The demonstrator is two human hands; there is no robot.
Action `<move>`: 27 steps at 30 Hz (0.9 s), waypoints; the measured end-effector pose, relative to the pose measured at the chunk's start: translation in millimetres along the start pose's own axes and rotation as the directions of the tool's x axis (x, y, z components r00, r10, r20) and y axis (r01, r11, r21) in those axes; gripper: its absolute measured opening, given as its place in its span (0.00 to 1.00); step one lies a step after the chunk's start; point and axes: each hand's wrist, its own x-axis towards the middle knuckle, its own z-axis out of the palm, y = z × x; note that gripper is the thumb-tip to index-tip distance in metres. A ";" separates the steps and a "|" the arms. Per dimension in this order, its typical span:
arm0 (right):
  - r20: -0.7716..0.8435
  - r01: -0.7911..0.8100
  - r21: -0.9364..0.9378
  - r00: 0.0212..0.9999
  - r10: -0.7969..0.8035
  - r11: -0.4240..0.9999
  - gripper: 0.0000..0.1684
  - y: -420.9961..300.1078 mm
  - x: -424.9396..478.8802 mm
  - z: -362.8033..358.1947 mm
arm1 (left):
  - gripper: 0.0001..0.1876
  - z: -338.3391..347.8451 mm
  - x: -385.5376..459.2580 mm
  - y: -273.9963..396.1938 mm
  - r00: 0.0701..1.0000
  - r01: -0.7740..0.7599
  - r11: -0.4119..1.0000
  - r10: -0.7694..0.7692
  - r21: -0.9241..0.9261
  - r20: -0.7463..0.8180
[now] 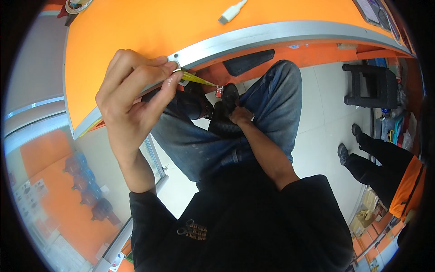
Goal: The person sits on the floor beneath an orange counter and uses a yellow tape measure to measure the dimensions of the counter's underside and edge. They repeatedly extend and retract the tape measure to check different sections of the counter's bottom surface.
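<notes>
My left hand (136, 81) pinches the end of a yellow tape measure blade (198, 80) between thumb and fingers. That end is at the silver metal edging (238, 39) of the orange table, just below a dark screw head. From there the blade runs down to a red and silver tape measure case (219, 91), low beside a dark shoe (230, 93). My right hand (242, 115) is lowered between my knees, near that shoe. Its fingers are partly hidden, and whether they grip anything is unclear.
On the orange tabletop (136, 27) lies a white cable connector (231, 13); a phone (367, 12) sits at the right. A black stool (370, 85) stands on the tiled floor. To the right is another person's leg (370, 166). Blue water bottles (81, 180) appear beyond glass at left.
</notes>
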 end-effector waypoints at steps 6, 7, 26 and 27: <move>-0.091 0.036 0.043 0.995 -0.032 0.998 0.29 1.3 -3.9 -2.1 | 0.09 -1.5 -0.4 0.8 0.999 0.040 0.999 -0.039 -0.025 0.023; -0.086 0.035 0.033 0.996 -0.032 0.999 0.29 2.5 -1.5 -2.4 | 0.09 -0.2 0.8 0.2 1.000 0.029 0.999 -0.029 -0.033 0.001; -0.766 0.766 0.411 0.584 -0.267 0.495 0.20 -38.4 -78.0 -66.2 | 0.08 1.1 -0.9 -2.9 0.999 0.039 0.999 -0.040 -0.013 -0.029; -0.857 0.851 0.398 0.478 -0.193 0.343 0.20 -42.6 -96.0 -79.5 | 0.08 2.8 -1.1 -3.8 0.999 0.042 0.999 -0.042 -0.025 -0.033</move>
